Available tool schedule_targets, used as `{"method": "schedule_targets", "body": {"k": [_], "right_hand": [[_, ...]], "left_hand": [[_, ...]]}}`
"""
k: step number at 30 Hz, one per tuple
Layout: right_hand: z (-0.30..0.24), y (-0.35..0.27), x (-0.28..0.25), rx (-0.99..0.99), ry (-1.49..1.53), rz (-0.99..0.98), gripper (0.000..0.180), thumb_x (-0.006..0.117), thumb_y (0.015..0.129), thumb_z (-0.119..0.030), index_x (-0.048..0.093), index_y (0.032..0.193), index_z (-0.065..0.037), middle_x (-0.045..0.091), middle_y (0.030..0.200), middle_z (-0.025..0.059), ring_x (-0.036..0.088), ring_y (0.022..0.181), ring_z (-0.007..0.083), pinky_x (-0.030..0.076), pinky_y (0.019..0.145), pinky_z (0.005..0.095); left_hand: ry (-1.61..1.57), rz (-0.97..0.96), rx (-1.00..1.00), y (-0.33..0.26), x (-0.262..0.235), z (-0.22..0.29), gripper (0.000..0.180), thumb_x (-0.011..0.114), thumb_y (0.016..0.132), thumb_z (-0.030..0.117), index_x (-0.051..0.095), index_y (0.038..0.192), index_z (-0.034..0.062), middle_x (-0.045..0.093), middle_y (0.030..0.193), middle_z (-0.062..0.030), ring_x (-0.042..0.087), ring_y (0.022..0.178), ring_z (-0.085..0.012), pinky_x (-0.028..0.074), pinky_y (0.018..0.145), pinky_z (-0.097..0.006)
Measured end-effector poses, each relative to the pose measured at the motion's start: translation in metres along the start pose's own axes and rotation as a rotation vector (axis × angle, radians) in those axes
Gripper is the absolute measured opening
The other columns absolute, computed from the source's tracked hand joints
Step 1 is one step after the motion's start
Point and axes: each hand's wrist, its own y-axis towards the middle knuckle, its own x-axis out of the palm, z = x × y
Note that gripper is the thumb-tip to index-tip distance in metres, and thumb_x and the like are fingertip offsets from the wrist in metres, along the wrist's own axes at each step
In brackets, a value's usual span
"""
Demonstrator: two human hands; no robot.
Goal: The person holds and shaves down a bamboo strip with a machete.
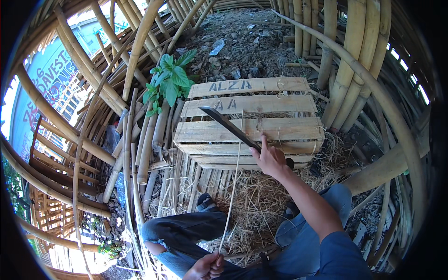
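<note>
Far left, beyond the slanting bamboo frame (84, 65), there's a pale blue wall (44, 77) painted with large lettering, bright daylight around it. Coming in from there, cut bamboo poles (149, 144) lie in a loose heap, and right at their upper end a leafy green plant (170, 79) pokes out. Now to the hands, and they're well apart! Low down, in front of the bent, torn-kneed jeans (182, 233), the left hand (205, 267) is closed on the lower end of a thin pale strip (232, 200). Up goes that strip, leaning slightly right, its far end over the slatted wooden crate (289, 127). Across it slants the dark blade of a long knife (226, 123), tip to the upper left; whether edge and strip touch, I can't tell. The right hand (271, 159) is wrapped around the knife's handle, index finger stretched forward above the crate. Below it, dry shavings (261, 196) carpet the ground, and away right, thick bamboo posts (357, 70) stand in a row.
</note>
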Motion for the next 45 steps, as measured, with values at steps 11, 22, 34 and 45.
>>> {"method": "schedule_targets", "body": {"k": [11, 22, 34, 45], "right_hand": [[0.018, -0.005, 0.003, -0.063, 0.23, 0.002, 0.07, 0.038, 0.092, -0.054, 0.019, 0.14, -0.006, 0.061, 0.066, 0.022, 0.062, 0.063, 0.0395, 0.049, 0.058, 0.0495], [0.038, 0.009, 0.039, -0.295, 0.338, 0.419, 0.078, 0.041, 0.09, -0.057, 0.024, 0.142, -0.002, 0.064, 0.084, 0.0262, 0.065, 0.08, 0.038, 0.051, 0.07, 0.0433], [0.014, -0.011, 0.005, -0.076, 0.166, -0.025, 0.085, 0.044, 0.089, -0.056, 0.006, 0.146, -0.006, 0.063, 0.069, 0.0214, 0.063, 0.061, 0.0364, 0.048, 0.053, 0.045], [0.011, -0.009, 0.016, -0.078, 0.028, 0.066, 0.085, 0.044, 0.091, -0.052, 0.006, 0.143, 0.003, 0.059, 0.055, 0.0182, 0.06, 0.051, 0.037, 0.048, 0.045, 0.0455]], "left_hand": [[-0.023, 0.081, -0.063, -0.021, 0.001, -0.003, 0.049, 0.032, 0.098, 0.047, 0.044, 0.068, 0.0097, 0.029, 0.047, 0.002, 0.027, 0.034, -0.0099, 0.021, 0.03, -0.023], [0.407, 0.438, 0.351, 0.02, 0.104, 0.065, 0.044, 0.033, 0.1, 0.042, 0.049, 0.079, 0.0064, 0.031, 0.054, 0.0048, 0.025, 0.041, -0.0062, 0.018, 0.036, -0.023], [0.479, 0.327, 0.405, 0.174, 0.156, 0.223, 0.043, 0.03, 0.1, 0.038, 0.053, 0.09, 0.0025, 0.027, 0.055, 0.007, 0.024, 0.043, -0.0063, 0.02, 0.039, -0.024], [0.51, 0.398, 0.413, 0.174, 0.16, 0.216, 0.042, 0.03, 0.1, 0.039, 0.046, 0.083, 0.0044, 0.023, 0.053, 0.0062, 0.02, 0.041, -0.0068, 0.018, 0.038, -0.025]]}}
